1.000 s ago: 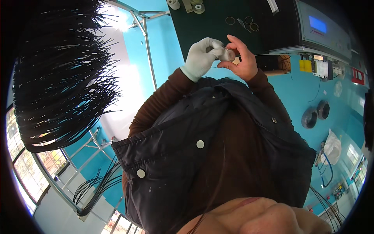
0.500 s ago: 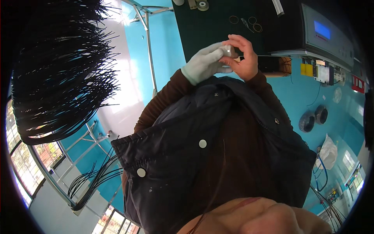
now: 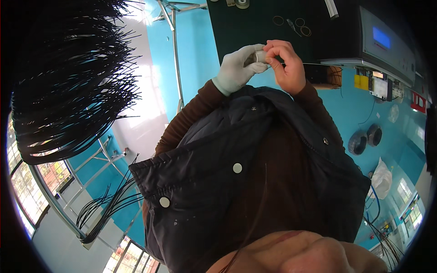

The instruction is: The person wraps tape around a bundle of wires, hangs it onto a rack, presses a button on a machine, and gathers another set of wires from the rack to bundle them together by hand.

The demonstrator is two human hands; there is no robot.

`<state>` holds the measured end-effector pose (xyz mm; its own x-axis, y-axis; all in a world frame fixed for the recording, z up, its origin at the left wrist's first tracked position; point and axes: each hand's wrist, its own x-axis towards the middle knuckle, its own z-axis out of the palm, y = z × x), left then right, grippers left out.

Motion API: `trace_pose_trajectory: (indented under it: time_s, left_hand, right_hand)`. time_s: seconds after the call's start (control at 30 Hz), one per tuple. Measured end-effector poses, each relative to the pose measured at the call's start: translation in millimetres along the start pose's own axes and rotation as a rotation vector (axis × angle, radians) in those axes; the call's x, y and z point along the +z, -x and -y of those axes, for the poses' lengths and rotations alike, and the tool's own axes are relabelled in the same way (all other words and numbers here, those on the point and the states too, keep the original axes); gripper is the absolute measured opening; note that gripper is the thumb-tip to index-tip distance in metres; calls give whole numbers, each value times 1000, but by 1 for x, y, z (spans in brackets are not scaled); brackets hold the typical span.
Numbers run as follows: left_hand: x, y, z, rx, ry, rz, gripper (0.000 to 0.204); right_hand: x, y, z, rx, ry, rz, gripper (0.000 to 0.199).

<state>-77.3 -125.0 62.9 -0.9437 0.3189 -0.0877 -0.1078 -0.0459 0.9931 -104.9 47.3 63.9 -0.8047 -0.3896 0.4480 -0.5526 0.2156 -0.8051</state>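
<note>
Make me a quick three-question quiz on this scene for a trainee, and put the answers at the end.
1. Multiple choice: who wears the white glove? A) the right hand only; B) the left hand only; C) both hands.
2. True or false: the screen on the machine glows blue.
3. Short answer: what shows between the left hand and the right hand?

Key: 1. B. 2. True. 3. A small whitish object, partly hidden by fingers.
</note>
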Motion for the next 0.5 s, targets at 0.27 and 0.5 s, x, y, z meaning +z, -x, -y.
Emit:
trace_pose_trajectory:
  time_s: [0.27,0.5]
  left_hand:
    - [-6,-1,6,-330,434,301,57]
    - [9,-25,14,-669,384,63,63]
  right_hand:
    - [9,2,5,-130,37,-103,10]
    - [38,2,-27,199,5,-299,8]
